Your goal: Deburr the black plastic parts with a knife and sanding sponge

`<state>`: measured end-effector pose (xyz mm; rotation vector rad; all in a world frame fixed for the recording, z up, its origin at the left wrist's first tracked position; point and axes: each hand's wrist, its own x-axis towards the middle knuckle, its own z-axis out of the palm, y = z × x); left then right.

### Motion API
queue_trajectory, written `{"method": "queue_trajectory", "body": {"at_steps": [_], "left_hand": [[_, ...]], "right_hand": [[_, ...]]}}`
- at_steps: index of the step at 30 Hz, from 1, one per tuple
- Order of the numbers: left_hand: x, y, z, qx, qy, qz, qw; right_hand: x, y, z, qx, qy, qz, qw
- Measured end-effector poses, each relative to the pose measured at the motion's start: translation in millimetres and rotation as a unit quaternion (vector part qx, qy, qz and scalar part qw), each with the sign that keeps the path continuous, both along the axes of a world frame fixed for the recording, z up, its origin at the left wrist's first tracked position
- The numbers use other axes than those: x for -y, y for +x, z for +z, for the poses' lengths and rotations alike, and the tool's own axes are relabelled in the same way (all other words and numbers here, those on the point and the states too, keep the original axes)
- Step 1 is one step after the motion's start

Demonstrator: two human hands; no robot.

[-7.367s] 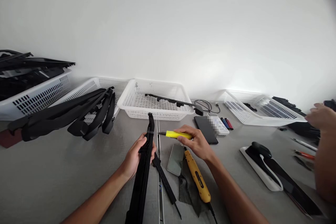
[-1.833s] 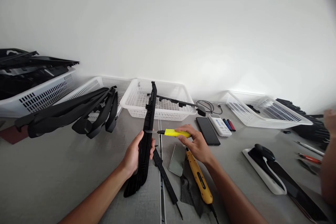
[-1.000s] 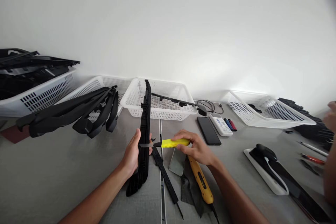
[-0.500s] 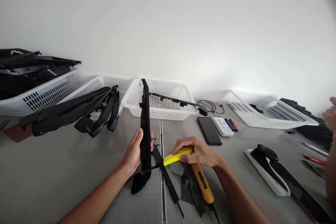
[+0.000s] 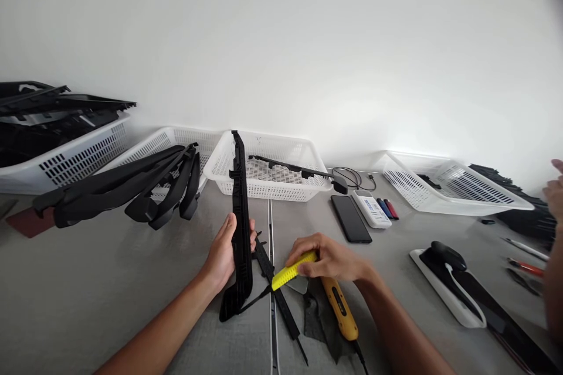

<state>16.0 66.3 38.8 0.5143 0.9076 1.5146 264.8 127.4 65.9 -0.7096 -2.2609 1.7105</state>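
Upright in my left hand (image 5: 223,255) is a long black plastic trim piece (image 5: 241,205), with a bent foot at its lower end. My right hand (image 5: 329,258) is closed around a yellow utility knife (image 5: 291,270). Its dark blade slants down to the left and reaches the lower end of the trim piece; whether it touches is hard to tell. Below the knife lies a black caliper (image 5: 281,304) on the table. A yellow corded tool (image 5: 341,307) rests under my right hand, beside a dark crumpled cloth (image 5: 317,316).
Behind the trim piece stands a white basket (image 5: 277,190) with another black strip (image 5: 290,167) across it. Several black trim pieces (image 5: 118,187) overhang a basket at left. A phone (image 5: 350,218) and a white box (image 5: 372,209) lie right. Another person's hand (image 5: 555,190) shows at the right edge.
The knife's blade has moved lower along the trim piece, and its handle tilts more steeply. The trim piece's top leans slightly further left.
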Motion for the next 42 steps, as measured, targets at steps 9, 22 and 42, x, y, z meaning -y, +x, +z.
{"method": "queue_trajectory", "body": {"at_steps": [9, 22, 42], "left_hand": [[-0.5, -2.4, -0.5, 0.011, 0.002, 0.005, 1.0], [-0.4, -1.9, -4.5, 0.004, -0.014, -0.018, 1.0], [4.7, 0.9, 0.9, -0.015, -0.037, -0.046, 0.998]], "right_hand": [[-2.0, 2.6, -3.5, 0.014, 0.043, -0.084, 0.995], [-0.6, -1.8, -7.3, -0.001, 0.053, -0.132, 0.99], [-4.8, -4.0, -12.7, -0.019, 0.078, -0.2, 0.977]]}}
